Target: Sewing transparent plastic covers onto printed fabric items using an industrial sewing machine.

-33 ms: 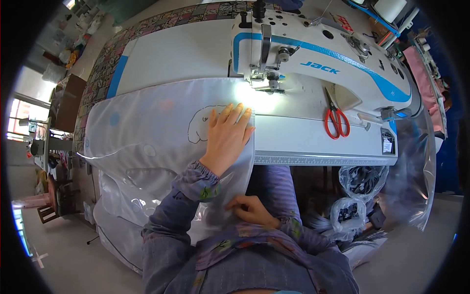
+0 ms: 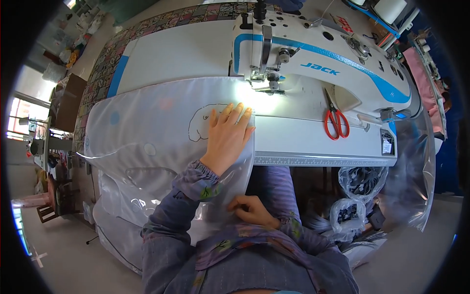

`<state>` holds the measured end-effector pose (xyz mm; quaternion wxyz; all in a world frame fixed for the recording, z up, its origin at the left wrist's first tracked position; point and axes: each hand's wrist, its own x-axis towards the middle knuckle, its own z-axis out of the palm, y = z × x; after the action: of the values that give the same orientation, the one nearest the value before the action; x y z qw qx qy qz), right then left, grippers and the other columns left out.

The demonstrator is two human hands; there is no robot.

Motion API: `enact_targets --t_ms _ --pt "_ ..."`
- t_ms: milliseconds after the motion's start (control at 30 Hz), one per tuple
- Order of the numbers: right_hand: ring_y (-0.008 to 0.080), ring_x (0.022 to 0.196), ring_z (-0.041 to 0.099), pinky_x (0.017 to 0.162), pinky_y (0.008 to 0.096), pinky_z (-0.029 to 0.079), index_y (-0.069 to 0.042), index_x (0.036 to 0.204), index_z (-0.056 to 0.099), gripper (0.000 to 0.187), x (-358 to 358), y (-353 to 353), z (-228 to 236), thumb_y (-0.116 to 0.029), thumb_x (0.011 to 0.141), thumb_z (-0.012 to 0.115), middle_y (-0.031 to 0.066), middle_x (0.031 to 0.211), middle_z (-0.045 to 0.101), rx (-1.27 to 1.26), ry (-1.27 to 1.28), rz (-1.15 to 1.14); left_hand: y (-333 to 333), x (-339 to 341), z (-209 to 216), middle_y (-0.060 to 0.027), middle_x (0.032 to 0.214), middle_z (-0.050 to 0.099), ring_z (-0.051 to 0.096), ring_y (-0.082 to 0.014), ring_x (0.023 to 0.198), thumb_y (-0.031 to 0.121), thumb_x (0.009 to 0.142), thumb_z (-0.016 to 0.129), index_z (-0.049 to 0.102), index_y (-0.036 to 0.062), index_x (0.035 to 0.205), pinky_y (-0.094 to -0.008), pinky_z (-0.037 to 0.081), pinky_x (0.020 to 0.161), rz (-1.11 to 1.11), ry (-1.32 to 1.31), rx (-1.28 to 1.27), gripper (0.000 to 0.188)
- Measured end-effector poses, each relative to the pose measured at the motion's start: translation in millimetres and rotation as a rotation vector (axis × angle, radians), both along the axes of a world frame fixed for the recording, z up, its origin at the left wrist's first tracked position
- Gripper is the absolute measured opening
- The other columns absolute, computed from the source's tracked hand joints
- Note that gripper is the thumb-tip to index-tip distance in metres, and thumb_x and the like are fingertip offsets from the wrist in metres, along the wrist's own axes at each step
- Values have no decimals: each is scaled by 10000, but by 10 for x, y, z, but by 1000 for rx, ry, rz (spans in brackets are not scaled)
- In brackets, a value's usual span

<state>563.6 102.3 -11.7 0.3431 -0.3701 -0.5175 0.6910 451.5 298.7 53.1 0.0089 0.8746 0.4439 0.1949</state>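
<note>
A sheer white fabric (image 2: 132, 112), with a dotted animal outline and pale coloured spots, lies over the left part of the sewing table and hangs off its front edge. My left hand (image 2: 228, 134) rests flat on it, fingers spread, partly covering the outline. Its fingertips are just short of the lit needle area of the sewing machine (image 2: 271, 81), where the fabric's far right corner reaches. Down by my lap, my right hand (image 2: 252, 210) is curled closed at the fabric's hanging right edge; the exact pinch is partly hidden.
Red-handled scissors (image 2: 336, 122) lie on the machine bed, right of the needle. A ruler strip (image 2: 323, 160) runs along the table's front edge. Clear plastic bags with dark strips (image 2: 362, 181) hang below at right. Thread cones (image 2: 389, 9) stand at the far right.
</note>
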Motion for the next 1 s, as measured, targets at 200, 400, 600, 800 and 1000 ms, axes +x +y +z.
enact_targets --t_ms 200,400,600,800,1000 --pt "123 772 607 685 265 466 -34 1097 715 167 11 28 15 -105 956 662 58 947 692 126 -60 -120 108 48 -38 -81 1375 600 535 -291 1322 325 971 666 637 119 1353 -587 389 1139 13 12 51 435" --pt "56 793 581 693 241 472 -43 1170 701 184 -8 74 166 -48 995 646 32 1008 704 40 -205 -162 138 56 -30 -87 1370 602 539 -300 1320 315 971 669 636 117 1347 -577 391 1146 11 6 46 427" --pt "63 863 603 748 246 492 -46 1231 679 250 40 253 333 -32 981 665 44 1081 709 11 -202 -230 128 56 -60 -100 1380 599 532 -317 1337 335 968 673 642 104 1337 -585 382 1152 4 -16 36 436" --pt "99 987 621 849 255 491 -50 1378 585 384 71 326 391 -42 997 629 101 1282 672 134 -163 -250 308 44 -80 -94 1316 625 540 -287 1321 349 934 706 672 113 1277 -620 380 1143 -27 -68 36 418" --pt "202 1331 532 1087 315 409 -51 1541 424 553 106 321 441 -19 1012 582 144 1501 530 98 -140 -81 495 -8 -70 -90 1318 623 583 -294 1266 337 927 712 703 114 1191 -599 385 1144 -38 -67 39 346"
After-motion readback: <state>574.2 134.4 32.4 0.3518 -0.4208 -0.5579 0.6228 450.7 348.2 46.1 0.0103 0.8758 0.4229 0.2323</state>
